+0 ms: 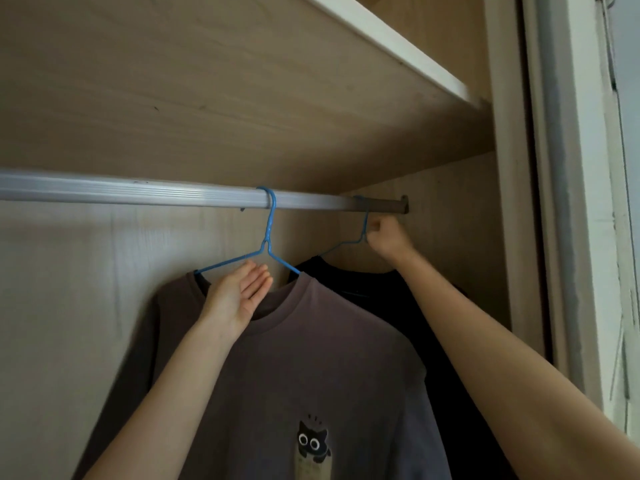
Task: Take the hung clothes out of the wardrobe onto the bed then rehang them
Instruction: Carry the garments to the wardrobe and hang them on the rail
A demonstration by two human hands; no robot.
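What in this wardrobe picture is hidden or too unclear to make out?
Head view only:
- Black shirt: mostly hidden behind the mauve shirt and the right forearm.
- Its hanger: the neck is hidden by the right hand, and the hook on the rail is dim.
- Mauve shirt's hem and cat print: cut off by the bottom edge.
- Left hand: open by the blue hanger; contact unclear.
- Bed: out of view.
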